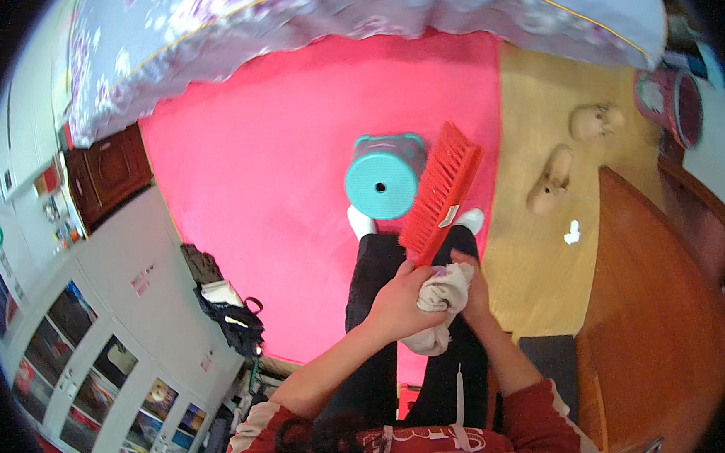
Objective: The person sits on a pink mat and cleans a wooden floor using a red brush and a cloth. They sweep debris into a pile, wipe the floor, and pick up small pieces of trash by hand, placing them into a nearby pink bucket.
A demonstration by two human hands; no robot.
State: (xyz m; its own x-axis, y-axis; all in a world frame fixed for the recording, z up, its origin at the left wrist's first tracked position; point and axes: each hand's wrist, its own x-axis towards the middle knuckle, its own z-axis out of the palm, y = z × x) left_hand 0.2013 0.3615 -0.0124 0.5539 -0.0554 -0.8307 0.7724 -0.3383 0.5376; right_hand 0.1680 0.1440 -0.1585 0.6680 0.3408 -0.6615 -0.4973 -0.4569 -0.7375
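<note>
A red long-bristled brush (444, 190) is held up at a slant in front of my lap, its bristles facing the upper left. My left hand (398, 302) closes around the lower end of the brush, with the thumb by its neck. A bunched white cloth (444, 290) covers the handle area and hangs below my left fingers. On the cloth's right side, my right hand (475, 288) grips it; most of those fingers are hidden behind the cloth. Beyond the brush, a turquoise-topped round stool (380, 185) stands between my white-socked feet.
A pink floor mat (260, 189) lies underfoot. At the far side hangs a floral bedspread (324, 11). Tan slippers (550, 184) and a scrap of white paper (572, 232) lie right, beside a wooden furniture panel (654, 308). A black bag (237, 321) rests by the grey cabinet (137, 315).
</note>
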